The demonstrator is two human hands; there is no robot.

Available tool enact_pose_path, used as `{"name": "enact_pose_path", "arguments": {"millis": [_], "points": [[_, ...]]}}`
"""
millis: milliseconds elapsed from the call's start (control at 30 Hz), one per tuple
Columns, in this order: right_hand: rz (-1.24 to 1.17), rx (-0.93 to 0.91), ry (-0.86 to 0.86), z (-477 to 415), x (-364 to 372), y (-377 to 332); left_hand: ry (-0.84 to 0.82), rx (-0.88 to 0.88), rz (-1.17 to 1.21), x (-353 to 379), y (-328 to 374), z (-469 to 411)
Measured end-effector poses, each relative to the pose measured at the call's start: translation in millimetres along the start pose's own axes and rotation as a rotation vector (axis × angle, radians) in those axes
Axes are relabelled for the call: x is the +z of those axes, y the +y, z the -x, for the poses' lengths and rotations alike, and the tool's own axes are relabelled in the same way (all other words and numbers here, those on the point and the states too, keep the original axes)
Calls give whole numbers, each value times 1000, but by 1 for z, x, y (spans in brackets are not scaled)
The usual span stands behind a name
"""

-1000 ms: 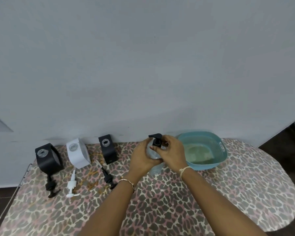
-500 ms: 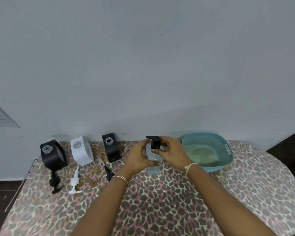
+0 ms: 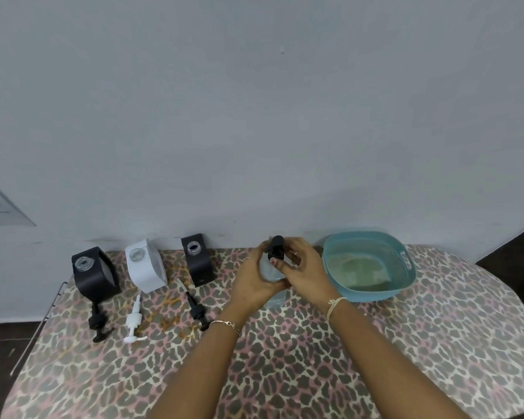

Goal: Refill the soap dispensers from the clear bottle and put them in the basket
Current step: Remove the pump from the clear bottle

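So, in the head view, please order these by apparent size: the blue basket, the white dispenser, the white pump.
1. Blue basket
2. White dispenser
3. White pump, clearly smallest though it lies nearer the camera.

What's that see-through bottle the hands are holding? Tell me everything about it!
The clear bottle looks like see-through plastic with a faint bluish tint. A black pump sits on its top. It stands upright, and its bottom seems to rest on the leopard-print table, just left of the blue basket. The left hand grips its body, and the right hand pinches the pump's collar. The hands hide most of it, so how full it is cannot be told.
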State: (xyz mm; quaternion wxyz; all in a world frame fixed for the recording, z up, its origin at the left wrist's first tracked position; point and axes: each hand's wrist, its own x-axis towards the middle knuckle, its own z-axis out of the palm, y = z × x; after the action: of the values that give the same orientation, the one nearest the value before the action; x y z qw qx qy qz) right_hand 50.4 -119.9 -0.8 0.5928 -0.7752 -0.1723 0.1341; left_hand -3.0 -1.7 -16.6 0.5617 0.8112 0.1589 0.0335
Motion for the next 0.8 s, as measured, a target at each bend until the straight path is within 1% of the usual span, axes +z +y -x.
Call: {"name": "enact_pose_path", "arguments": {"millis": [100, 200, 300, 367, 433, 567, 667, 800], "points": [[-108, 21, 2, 7, 1, 2, 15, 0, -12, 2, -1, 0], [-161, 38, 105, 9, 8, 2, 18, 4, -48, 5, -6, 0], [-35, 24, 248, 6, 20, 0, 20, -3, -32, 8, -13, 0], [41, 17, 314, 2, 22, 1, 31, -5, -22, 9, -15, 2], [19, 3, 311, -1, 19, 9, 48, 12, -20, 10, -16, 2], [-73, -57, 210, 1, 13, 24, 56, 69, 12, 14, -22, -2], [-18, -140, 271, -3, 18, 33, 119, 129, -3, 18, -28, 1], [-48, -206, 353, -8, 26, 43, 171, 230, -23, 21, -37, 2]]}}
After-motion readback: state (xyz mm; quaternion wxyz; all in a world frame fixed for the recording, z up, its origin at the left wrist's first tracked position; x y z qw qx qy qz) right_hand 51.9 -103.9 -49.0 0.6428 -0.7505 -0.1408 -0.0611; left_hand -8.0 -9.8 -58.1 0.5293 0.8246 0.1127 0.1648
